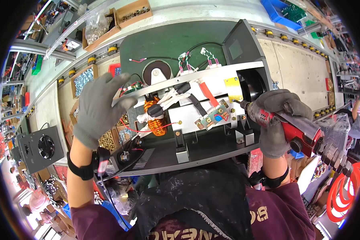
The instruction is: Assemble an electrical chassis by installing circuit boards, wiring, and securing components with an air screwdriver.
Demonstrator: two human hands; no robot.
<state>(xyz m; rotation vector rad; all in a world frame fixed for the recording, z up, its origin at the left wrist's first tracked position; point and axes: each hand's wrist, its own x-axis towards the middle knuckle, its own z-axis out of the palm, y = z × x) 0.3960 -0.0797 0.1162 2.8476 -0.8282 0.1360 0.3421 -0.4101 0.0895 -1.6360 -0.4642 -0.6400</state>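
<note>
My right hand (277, 105), in a grey glove, is wrapped round a red air screwdriver (295, 135). Its bit reaches left to the lower edge of a yellow metal plate (233, 89) beside a black round fan opening (254, 85). My left hand (100, 110), gloved too, hovers at the chassis's left end with fingers stretched and thumb apart, holding nothing. The dark metal chassis (164, 165) carries a copper-wound coil (158, 127), a small green circuit board (211, 119), a red sleeved lead (209, 94) and black and white cables. A round black-rimmed transformer (157, 73) sits behind a silver rail.
Left of the chassis stand boxes of screws (84, 80) and brass fittings (107, 141). A roller conveyor edge (113, 49) runs behind. Further left is a grey panel with a fan (46, 146). A coiled red air hose (344, 196) hangs at right.
</note>
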